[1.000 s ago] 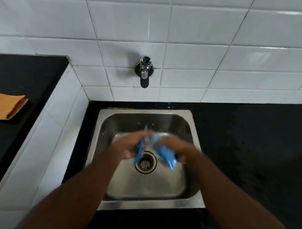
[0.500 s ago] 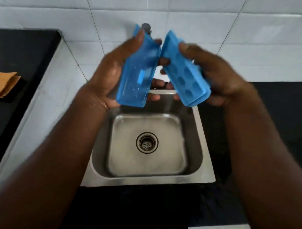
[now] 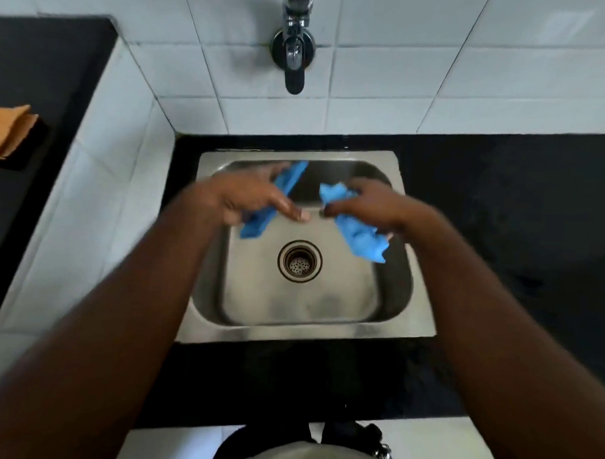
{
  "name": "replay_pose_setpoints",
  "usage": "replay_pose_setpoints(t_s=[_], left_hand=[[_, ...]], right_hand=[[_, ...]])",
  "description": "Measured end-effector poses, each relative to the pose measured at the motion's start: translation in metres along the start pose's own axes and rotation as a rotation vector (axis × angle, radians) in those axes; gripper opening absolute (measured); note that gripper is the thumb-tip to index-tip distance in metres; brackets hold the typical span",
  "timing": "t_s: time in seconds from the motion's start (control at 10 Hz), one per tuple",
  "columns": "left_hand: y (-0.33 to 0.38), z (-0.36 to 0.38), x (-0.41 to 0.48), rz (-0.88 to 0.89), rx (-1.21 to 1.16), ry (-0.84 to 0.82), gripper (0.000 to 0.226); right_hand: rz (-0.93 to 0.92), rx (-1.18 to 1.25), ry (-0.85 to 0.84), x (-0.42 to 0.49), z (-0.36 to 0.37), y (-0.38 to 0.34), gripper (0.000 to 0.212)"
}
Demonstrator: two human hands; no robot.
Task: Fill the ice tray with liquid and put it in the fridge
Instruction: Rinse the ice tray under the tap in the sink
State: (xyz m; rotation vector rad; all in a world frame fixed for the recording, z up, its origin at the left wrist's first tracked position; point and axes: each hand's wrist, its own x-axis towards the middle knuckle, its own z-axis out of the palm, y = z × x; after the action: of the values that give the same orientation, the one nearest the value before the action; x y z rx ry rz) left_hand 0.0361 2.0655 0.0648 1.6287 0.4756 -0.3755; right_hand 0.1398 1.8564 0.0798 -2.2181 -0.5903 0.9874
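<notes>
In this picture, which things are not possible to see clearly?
Head view: motion blur smears the blue piece in the left hand; lid or tray, I cannot tell.
The right hand partly covers the other blue piece; its cells are blurred.
The left edge cuts off the brown item.
The top edge cuts off the tap.

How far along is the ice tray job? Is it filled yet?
Early. Nothing looks done: no water runs from the tap. In hand: the left hand grips one blue piece, the right hand a second blue piece, both over the sink. Left: filling, then the fridge, not in view.
</notes>
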Motion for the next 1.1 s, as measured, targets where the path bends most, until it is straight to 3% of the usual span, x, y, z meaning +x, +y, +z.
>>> replay_pose_setpoints(t_s=[0.1, 0.2, 0.3, 0.4, 0.5, 0.6, 0.7, 0.8, 0.9, 1.0, 1.1], left_hand=[[0.048, -0.037, -0.022, 0.322, -0.353, -0.324, 0.062], [0.063, -0.042, -0.026, 0.283, -0.712, -0.830, 0.114], [0.023, -0.023, -0.007, 0.015, -0.845, -0.994, 0.129], [-0.067, 0.007, 0.003, -0.206, 0.254, -0.199, 0.046], [-0.070, 0.031, -0.007, -0.361, 0.598, 0.020, 0.066], [-0.024, 0.012, -0.008, -0.023, -0.008, -0.051, 0.083], [0.008, -0.016, -0.013, 0.341, -0.623, -0.600, 0.058], [0.008, -0.023, -0.021, 0.248, -0.855, -0.891, 0.078], [-0.026, -0.012, -0.012, 0.005, -0.384, -0.654, 0.068], [-0.055, 0.006, -0.026, -0.413, 0.559, -0.145, 0.040], [-0.022, 0.001, -0.025, -0.163, 0.265, -0.033, 0.062]], right_hand=[[-0.235, 0.744, -0.235, -0.031, -0.053, -0.027, 0.039], [-0.559, 1.091, -0.711, -0.044, -0.077, -0.035, 0.071], [-0.309, 1.038, -0.671, -0.009, -0.028, -0.001, 0.057], [0.095, -0.199, -0.149, 0.014, 0.046, 0.049, 0.049], [0.112, -0.358, -0.056, 0.018, 0.055, 0.046, 0.059], [-0.132, 0.016, -0.021, 0.004, 0.011, -0.003, 0.036], [-0.422, 0.736, -0.386, -0.025, -0.037, -0.044, 0.043], [-0.535, 1.138, -0.819, -0.033, -0.041, -0.046, 0.058], [-0.095, 0.560, -0.277, -0.013, 0.014, -0.004, 0.030], [0.194, -0.477, -0.148, -0.008, 0.056, 0.029, 0.030], [-0.011, -0.270, 0.033, -0.004, 0.025, 0.002, 0.043]])
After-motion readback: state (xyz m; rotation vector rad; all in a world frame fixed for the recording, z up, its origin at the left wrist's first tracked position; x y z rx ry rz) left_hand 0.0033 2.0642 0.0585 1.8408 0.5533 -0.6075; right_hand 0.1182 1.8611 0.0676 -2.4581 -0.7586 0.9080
